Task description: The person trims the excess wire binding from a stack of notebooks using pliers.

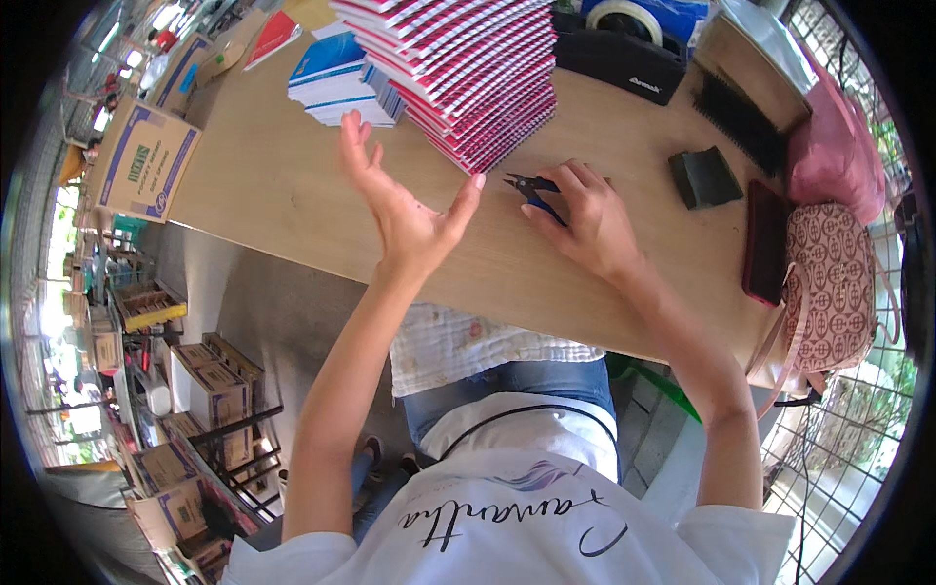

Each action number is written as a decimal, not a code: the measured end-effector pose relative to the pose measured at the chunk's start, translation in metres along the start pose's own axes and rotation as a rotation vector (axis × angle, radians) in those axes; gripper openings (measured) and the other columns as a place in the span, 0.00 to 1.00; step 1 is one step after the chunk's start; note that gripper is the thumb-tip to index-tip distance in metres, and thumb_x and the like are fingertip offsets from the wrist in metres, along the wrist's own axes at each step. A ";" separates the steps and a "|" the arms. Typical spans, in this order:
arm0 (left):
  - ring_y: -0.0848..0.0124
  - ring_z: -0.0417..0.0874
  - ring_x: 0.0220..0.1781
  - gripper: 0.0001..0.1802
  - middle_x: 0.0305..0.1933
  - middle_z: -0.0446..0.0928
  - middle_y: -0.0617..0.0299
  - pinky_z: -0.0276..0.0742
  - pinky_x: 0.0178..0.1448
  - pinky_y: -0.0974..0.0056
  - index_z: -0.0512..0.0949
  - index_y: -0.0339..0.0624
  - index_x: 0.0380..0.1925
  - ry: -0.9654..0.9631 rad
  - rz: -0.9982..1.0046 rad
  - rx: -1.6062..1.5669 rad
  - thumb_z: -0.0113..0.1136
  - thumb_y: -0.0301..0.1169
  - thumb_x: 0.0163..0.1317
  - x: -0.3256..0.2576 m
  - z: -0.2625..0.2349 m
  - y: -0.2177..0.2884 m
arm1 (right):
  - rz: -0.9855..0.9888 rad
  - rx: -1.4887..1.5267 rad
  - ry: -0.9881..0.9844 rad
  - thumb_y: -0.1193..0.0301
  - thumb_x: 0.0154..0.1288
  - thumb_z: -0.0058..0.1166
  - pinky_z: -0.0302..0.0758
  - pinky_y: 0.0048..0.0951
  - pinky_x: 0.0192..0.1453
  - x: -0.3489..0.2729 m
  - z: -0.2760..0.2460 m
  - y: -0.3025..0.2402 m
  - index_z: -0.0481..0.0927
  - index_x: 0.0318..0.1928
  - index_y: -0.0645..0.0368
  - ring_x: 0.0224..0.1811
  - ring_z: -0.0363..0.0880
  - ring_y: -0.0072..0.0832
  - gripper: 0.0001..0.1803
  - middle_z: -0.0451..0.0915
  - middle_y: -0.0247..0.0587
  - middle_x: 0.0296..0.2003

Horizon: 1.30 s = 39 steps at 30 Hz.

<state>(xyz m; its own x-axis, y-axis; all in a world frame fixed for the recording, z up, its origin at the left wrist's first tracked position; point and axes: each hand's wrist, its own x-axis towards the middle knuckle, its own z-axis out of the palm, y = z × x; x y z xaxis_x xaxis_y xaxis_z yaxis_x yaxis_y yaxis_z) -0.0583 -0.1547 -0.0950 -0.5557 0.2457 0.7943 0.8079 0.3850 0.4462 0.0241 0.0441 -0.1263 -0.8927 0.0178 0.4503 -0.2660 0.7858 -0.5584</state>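
My left hand [408, 210] is raised with fingers spread and thumb out, holding nothing. Its thumb tip is by the near corner of a tall stack of red-and-white booklets [468, 78]; whether it touches cannot be told. My right hand [595, 214] rests at the table and is closed around small cutting pliers [542, 195]. Their dark, pointed jaws are parted and point left toward the booklet stack; the handles look blue, partly covered by my fingers. Behind my left hand stands a lower pile of blue-and-white booklets [341, 73].
On the wooden table [283, 195] are a black tape dispenser [624, 58], a dark block [704, 177], a black brush [738, 122] and a dark red phone [765, 242]. A patterned pouch [831, 283] lies at the right edge. A cardboard box [146, 159] stands at the left end.
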 end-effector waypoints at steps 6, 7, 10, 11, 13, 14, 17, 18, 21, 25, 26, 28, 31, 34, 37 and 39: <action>0.43 0.48 0.75 0.70 0.73 0.40 0.33 0.49 0.76 0.43 0.28 0.31 0.71 -0.092 -0.071 -0.061 0.76 0.34 0.44 -0.001 0.040 -0.034 | 0.021 0.011 0.043 0.64 0.55 0.65 0.72 0.46 0.48 -0.007 -0.007 0.007 0.76 0.44 0.60 0.45 0.77 0.43 0.19 0.78 0.45 0.38; 0.43 0.49 0.75 0.70 0.73 0.40 0.34 0.50 0.76 0.43 0.28 0.31 0.71 -0.093 -0.059 -0.072 0.76 0.33 0.44 0.001 0.043 -0.035 | 0.019 0.023 0.056 0.64 0.55 0.65 0.72 0.46 0.47 -0.007 -0.008 0.008 0.76 0.44 0.60 0.45 0.77 0.43 0.19 0.78 0.45 0.38; 0.44 0.53 0.74 0.68 0.73 0.41 0.35 0.58 0.74 0.45 0.29 0.32 0.72 -0.085 -0.032 -0.107 0.74 0.30 0.46 0.003 0.047 -0.036 | 0.023 0.051 0.080 0.65 0.55 0.65 0.72 0.46 0.47 -0.006 -0.009 0.009 0.76 0.44 0.60 0.44 0.77 0.44 0.19 0.78 0.44 0.37; 0.44 0.54 0.74 0.68 0.73 0.42 0.35 0.60 0.73 0.45 0.29 0.32 0.72 -0.089 -0.047 -0.118 0.74 0.31 0.46 0.002 0.046 -0.037 | 0.030 0.054 0.081 0.65 0.55 0.65 0.72 0.46 0.47 -0.006 -0.009 0.008 0.76 0.43 0.60 0.44 0.77 0.44 0.19 0.77 0.44 0.37; 0.44 0.55 0.73 0.67 0.73 0.42 0.35 0.65 0.71 0.46 0.29 0.32 0.72 -0.087 -0.084 -0.143 0.74 0.31 0.47 -0.001 0.046 -0.038 | 0.024 0.059 0.082 0.65 0.55 0.65 0.72 0.46 0.47 -0.005 -0.009 0.007 0.76 0.43 0.60 0.44 0.77 0.44 0.19 0.77 0.44 0.37; 0.44 0.55 0.73 0.66 0.73 0.41 0.36 0.66 0.70 0.46 0.30 0.33 0.72 -0.098 -0.090 -0.149 0.74 0.32 0.48 -0.001 0.046 -0.039 | 0.013 0.065 0.087 0.65 0.55 0.65 0.72 0.46 0.47 -0.005 -0.008 0.006 0.76 0.43 0.60 0.44 0.77 0.44 0.18 0.77 0.44 0.37; 0.44 0.55 0.73 0.66 0.73 0.41 0.36 0.70 0.68 0.47 0.30 0.34 0.72 -0.116 -0.096 -0.142 0.74 0.35 0.49 -0.002 0.045 -0.040 | -0.019 0.073 0.090 0.65 0.56 0.64 0.71 0.47 0.46 -0.003 -0.004 0.004 0.75 0.43 0.59 0.43 0.77 0.43 0.18 0.77 0.43 0.37; 0.44 0.55 0.73 0.66 0.74 0.41 0.36 0.70 0.68 0.47 0.30 0.34 0.72 -0.119 -0.092 -0.123 0.75 0.35 0.49 -0.004 0.046 -0.043 | -0.028 0.077 0.089 0.65 0.56 0.64 0.71 0.47 0.46 -0.002 -0.002 0.003 0.75 0.43 0.59 0.43 0.76 0.43 0.18 0.77 0.43 0.37; 0.42 0.52 0.74 0.69 0.75 0.37 0.36 0.69 0.68 0.44 0.25 0.41 0.72 -0.171 -0.062 -0.168 0.76 0.36 0.49 -0.005 0.039 -0.051 | -0.039 -0.005 0.073 0.65 0.56 0.64 0.70 0.47 0.46 0.005 0.001 -0.003 0.74 0.43 0.58 0.44 0.76 0.41 0.18 0.76 0.41 0.38; 0.39 0.49 0.76 0.73 0.76 0.34 0.36 0.67 0.67 0.39 0.18 0.51 0.71 -0.303 -0.071 -0.289 0.75 0.31 0.49 -0.002 0.020 -0.055 | -0.070 -0.046 0.082 0.64 0.55 0.65 0.69 0.47 0.47 0.012 0.011 -0.003 0.74 0.44 0.57 0.44 0.75 0.40 0.18 0.76 0.39 0.38; 0.40 0.49 0.76 0.73 0.76 0.34 0.36 0.67 0.67 0.39 0.18 0.51 0.71 -0.313 -0.081 -0.312 0.75 0.30 0.49 -0.001 0.019 -0.056 | -0.073 -0.059 0.082 0.64 0.55 0.65 0.69 0.47 0.47 0.013 0.014 -0.002 0.74 0.44 0.57 0.44 0.75 0.40 0.19 0.76 0.39 0.38; 0.40 0.51 0.76 0.71 0.77 0.36 0.38 0.68 0.67 0.39 0.19 0.53 0.72 -0.323 -0.105 -0.326 0.73 0.27 0.49 0.000 0.015 -0.056 | -0.085 -0.075 0.094 0.64 0.55 0.65 0.69 0.47 0.47 0.016 0.019 -0.004 0.75 0.45 0.57 0.45 0.75 0.39 0.20 0.76 0.39 0.39; 0.41 0.53 0.75 0.70 0.76 0.38 0.39 0.72 0.64 0.42 0.20 0.53 0.72 -0.301 -0.127 -0.297 0.72 0.26 0.50 0.000 0.016 -0.056 | -0.108 -0.091 0.119 0.65 0.54 0.65 0.69 0.47 0.47 0.019 0.022 -0.005 0.75 0.46 0.57 0.45 0.75 0.39 0.20 0.77 0.39 0.39; 0.42 0.55 0.75 0.68 0.76 0.40 0.40 0.76 0.62 0.46 0.23 0.53 0.73 -0.264 -0.138 -0.344 0.72 0.26 0.51 -0.001 0.017 -0.060 | -0.109 -0.100 0.109 0.65 0.54 0.65 0.69 0.47 0.47 0.021 0.025 -0.005 0.75 0.46 0.58 0.45 0.76 0.39 0.21 0.78 0.39 0.39; 0.43 0.55 0.74 0.68 0.76 0.41 0.41 0.78 0.61 0.47 0.24 0.52 0.73 -0.253 -0.120 -0.339 0.72 0.26 0.51 -0.001 0.019 -0.062 | -0.103 -0.101 0.105 0.65 0.54 0.65 0.69 0.47 0.47 0.022 0.027 -0.004 0.76 0.46 0.58 0.44 0.76 0.39 0.21 0.78 0.39 0.39; 0.42 0.56 0.74 0.68 0.76 0.41 0.42 0.78 0.61 0.47 0.24 0.52 0.73 -0.250 -0.100 -0.329 0.72 0.26 0.51 -0.001 0.020 -0.062 | -0.117 -0.095 0.116 0.66 0.54 0.66 0.69 0.47 0.47 0.022 0.027 -0.004 0.76 0.47 0.57 0.44 0.76 0.39 0.21 0.78 0.39 0.39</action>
<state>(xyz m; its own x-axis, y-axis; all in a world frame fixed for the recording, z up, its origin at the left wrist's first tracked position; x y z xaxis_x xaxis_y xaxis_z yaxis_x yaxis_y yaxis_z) -0.1119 -0.1614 -0.1319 -0.6324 0.4450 0.6340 0.7446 0.1237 0.6559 -0.0040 0.0246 -0.1329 -0.8081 -0.0102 0.5890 -0.3252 0.8414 -0.4316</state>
